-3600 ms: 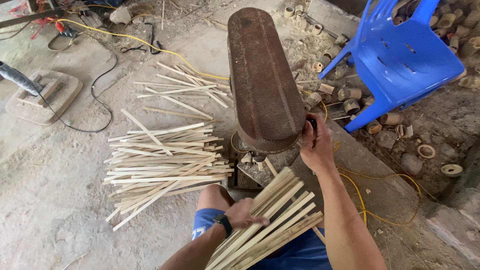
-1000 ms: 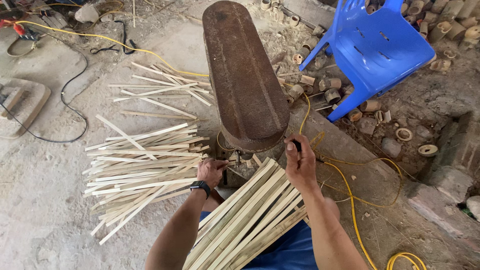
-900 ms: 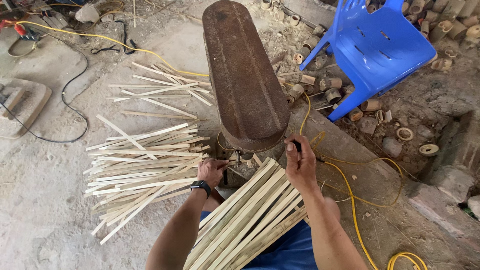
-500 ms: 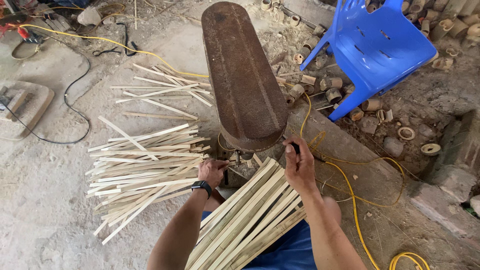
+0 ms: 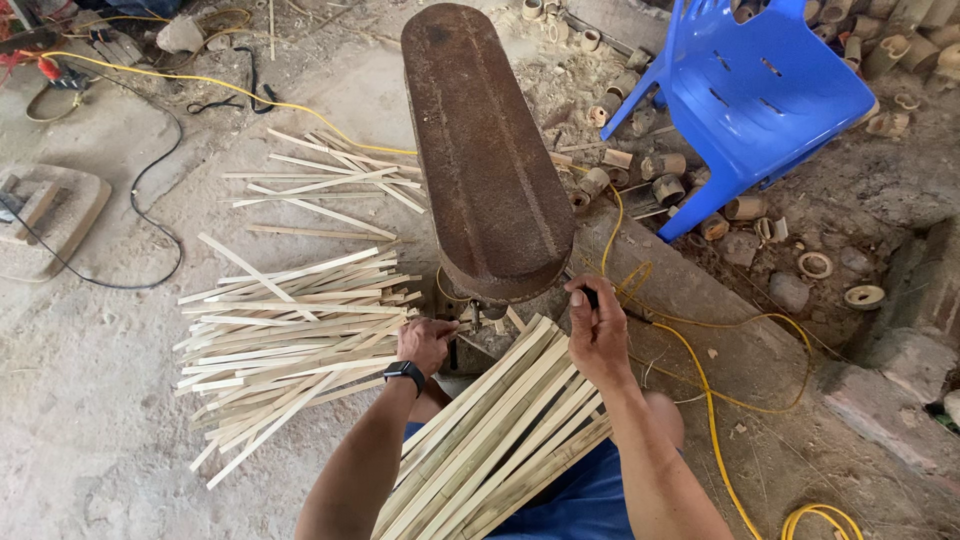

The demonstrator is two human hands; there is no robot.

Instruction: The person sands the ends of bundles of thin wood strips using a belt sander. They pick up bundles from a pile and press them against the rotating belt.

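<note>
rusty machine housing point(image 5: 480, 150) blocks ahead, strip pile point(image 5: 290, 340) left, bare floor point(image 5: 90, 440) beyond

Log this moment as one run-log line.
left hand: at strip pile | right hand: gripping dark handle by machine | lap: strip bundle

You have a bundle of long bamboo slats point(image 5: 500, 440) lying across your lap, pale yellow-green, flat and narrow, packed side by side and running diagonally from low near your body up toward the foot of the rusty machine housing point(image 5: 485, 150). Their far ends sit just under the housing's near, rounded end. The housing is a long brown metal cover, oval-ended, stretching away from you. To your left, split bamboo strips point(image 5: 290, 340) lie in a loose heap on the ground, mostly lengthwise left to right, some crossed at angles; they are thin and cream-coloured. The heap's near ends lie just beside the machine's foot.
</note>
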